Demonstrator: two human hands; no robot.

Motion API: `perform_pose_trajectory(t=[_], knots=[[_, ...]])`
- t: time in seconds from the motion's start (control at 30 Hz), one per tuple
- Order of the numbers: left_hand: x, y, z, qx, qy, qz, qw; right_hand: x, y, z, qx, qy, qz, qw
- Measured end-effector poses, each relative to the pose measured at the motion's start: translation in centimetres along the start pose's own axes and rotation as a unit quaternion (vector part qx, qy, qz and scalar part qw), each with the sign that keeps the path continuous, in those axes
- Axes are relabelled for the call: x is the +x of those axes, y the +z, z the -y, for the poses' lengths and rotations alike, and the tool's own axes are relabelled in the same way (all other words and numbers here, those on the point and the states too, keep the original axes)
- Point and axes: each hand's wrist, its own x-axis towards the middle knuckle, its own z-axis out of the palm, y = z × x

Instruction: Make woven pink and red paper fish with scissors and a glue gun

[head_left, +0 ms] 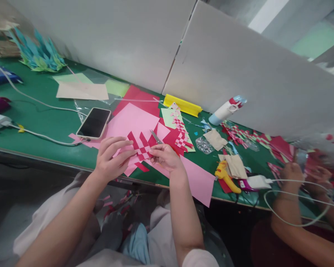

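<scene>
A woven piece of pink and red paper strips (143,151) is held between my two hands, its loose strip ends sticking out at top and bottom. My left hand (113,157) is closed on its left edge, fingertips along the strips. With thumb and fingers pinched, my right hand (164,156) grips the right edge. Metal scissor blades (156,137) show just above my right hand; whether that hand holds the scissors or they lie on the paper, I cannot tell. Pink paper sheets (135,118) and red paper (144,98) lie beneath and behind.
A phone (94,123) with a cable lies to the left. Finished-looking checkered strips (180,128), a yellow holder (182,105), a bottle (226,110) and a yellow glue gun (226,176) are on the right. Another person's hands (292,174) work at the far right.
</scene>
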Motion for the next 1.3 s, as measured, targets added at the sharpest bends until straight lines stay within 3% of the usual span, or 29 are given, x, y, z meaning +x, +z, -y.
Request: perform_pose_trajectory(t=[0.17,0.37,0.53,0.63,0.73,0.8,0.9,0.97,1.03,1.17,1.3], knots=[[0.3,-0.1,-0.1,0.007,0.0,0.003,1.0,0.2,-0.2,-0.3,-0.009,-0.004,0.012,1.0],[0.7,-0.2,-0.4,-0.032,0.045,-0.029,0.998,0.2,-0.3,-0.4,-0.016,-0.008,0.01,1.0],[0.4,-0.2,0.0,-0.009,0.069,-0.012,0.998,0.2,-0.4,-0.4,-0.019,-0.01,0.009,1.0],[0.4,-0.2,0.0,-0.023,0.02,0.001,1.0,0.3,-0.6,-0.5,-0.018,-0.021,0.011,1.0],[0.5,0.1,-0.5,-0.112,-0.11,0.0,0.988,0.7,-0.8,-0.7,-0.007,-0.064,-0.047,0.997],[0.6,0.4,-1.1,-0.209,-0.259,-0.008,0.943,1.0,-0.8,-0.8,-0.005,-0.119,-0.112,0.987],[0.8,1.0,-1.7,-0.344,-0.51,-0.03,0.788,1.4,-0.7,-1.1,-0.025,-0.177,-0.149,0.972],[1.1,1.2,-1.9,-0.413,-0.594,-0.045,0.689,1.5,-0.4,-1.3,-0.046,-0.184,-0.125,0.974],[1.4,1.3,-1.9,-0.461,-0.627,-0.043,0.626,1.5,-0.1,-1.5,-0.059,-0.182,-0.099,0.976],[1.7,1.1,-1.9,-0.497,-0.662,-0.007,0.561,1.6,0.1,-2.0,-0.083,-0.185,-0.096,0.975],[1.4,1.1,-1.8,-0.497,-0.673,0.007,0.547,1.4,0.0,-2.1,-0.099,-0.176,-0.103,0.974]])
